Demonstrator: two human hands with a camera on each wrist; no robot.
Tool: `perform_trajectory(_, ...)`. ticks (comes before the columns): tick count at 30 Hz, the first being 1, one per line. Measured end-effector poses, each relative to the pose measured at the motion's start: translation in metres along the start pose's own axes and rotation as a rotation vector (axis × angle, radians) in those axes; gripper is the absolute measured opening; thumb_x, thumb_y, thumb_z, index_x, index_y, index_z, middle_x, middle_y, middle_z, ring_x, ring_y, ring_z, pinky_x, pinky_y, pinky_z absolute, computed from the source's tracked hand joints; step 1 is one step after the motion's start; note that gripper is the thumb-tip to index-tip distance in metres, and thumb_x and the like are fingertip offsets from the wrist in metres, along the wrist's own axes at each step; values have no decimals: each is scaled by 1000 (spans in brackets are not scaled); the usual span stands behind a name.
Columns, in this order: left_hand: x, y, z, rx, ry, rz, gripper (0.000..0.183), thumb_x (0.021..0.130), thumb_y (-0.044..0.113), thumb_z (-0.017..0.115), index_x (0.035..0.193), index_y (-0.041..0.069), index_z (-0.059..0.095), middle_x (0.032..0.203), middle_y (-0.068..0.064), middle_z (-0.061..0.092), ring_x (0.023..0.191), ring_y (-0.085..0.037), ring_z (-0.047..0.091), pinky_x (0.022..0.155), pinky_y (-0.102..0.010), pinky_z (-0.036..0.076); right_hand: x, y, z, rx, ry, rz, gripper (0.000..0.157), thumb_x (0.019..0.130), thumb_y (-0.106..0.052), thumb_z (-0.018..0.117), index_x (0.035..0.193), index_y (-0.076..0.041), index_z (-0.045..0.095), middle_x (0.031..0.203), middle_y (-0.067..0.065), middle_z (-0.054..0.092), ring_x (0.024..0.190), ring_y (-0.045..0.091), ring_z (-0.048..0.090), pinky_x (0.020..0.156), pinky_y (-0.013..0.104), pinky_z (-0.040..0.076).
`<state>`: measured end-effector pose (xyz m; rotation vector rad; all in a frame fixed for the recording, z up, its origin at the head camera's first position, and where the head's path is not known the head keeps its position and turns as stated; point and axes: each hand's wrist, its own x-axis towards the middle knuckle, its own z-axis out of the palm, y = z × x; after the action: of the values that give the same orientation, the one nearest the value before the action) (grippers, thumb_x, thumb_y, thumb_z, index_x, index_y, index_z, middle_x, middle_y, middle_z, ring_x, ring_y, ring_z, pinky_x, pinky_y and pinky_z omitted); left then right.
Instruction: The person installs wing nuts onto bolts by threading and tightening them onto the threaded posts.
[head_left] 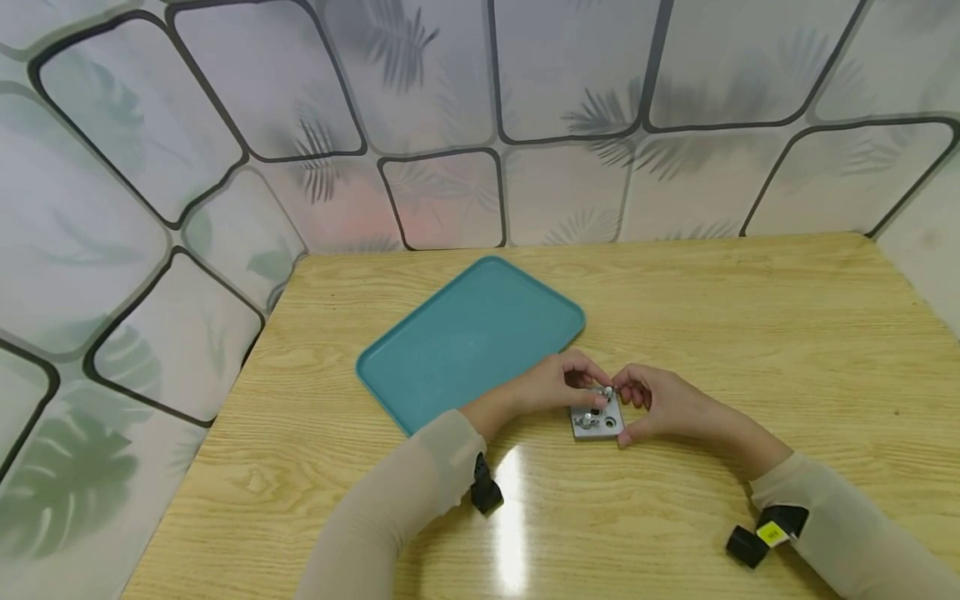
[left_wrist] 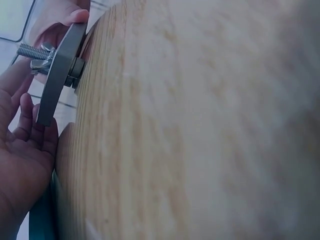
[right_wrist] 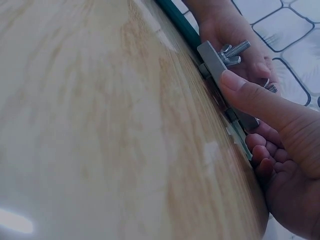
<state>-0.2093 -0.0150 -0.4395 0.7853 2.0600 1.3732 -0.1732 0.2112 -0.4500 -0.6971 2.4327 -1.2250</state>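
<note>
A small grey metal plate [head_left: 598, 432] with round holes is held by its right edge between the thumb and curled fingers of my right hand [head_left: 667, 406]. Two bolts stand through it, each with a wing nut. My left hand [head_left: 551, 385] reaches over the plate from the left, thumb and forefinger pinching the far wing nut [head_left: 607, 392]. The nearer wing nut [head_left: 587, 421] is untouched; in the left wrist view its threaded bolt [left_wrist: 31, 51] sticks up well past it. Bolt heads [left_wrist: 76, 69] protrude from the underside, close over the table. My left fingers partly hide the plate's far side.
A teal tray [head_left: 465, 342] lies at an angle behind and left of my hands, its right corner near my left hand. The wood-grain table [head_left: 750, 333] extends around it. A patterned wall [head_left: 570, 192] borders the table's back.
</note>
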Motion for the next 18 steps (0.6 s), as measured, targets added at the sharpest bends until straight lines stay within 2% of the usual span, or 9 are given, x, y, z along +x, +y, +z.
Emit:
perform_trajectory(6,2,-2,0,-38,60,-4,21,86,13,71,104,5,65,89,2,59,77,-5,51,69,-17,43,0,0,0,6,-6,15,62,62,-30,89,109,-5,56,86,3,51,75,11,45,63,23,41)
perform_trajectory(10,4,-2,1,-47,81,-11,16,87,13,70,97,3,64,83,3,57,75,-5,50,68,-17,41,0,1,0,13,-5,23,62,62,-29,89,109,-6,56,86,3,50,75,11,45,63,24,41)
perform_trajectory(14,3,-1,1,-37,75,-8,14,88,14,68,97,3,66,85,2,60,77,-4,52,70,-17,42,-1,1,0,17,-4,20,63,62,-29,89,110,-6,56,87,3,50,75,12,45,63,24,41)
perform_trajectory(18,2,0,1,-16,53,-10,19,90,18,66,103,6,68,96,0,63,83,-3,53,75,-17,43,0,0,-1,22,-4,31,62,61,-30,89,109,-8,56,87,3,50,75,12,45,63,24,41)
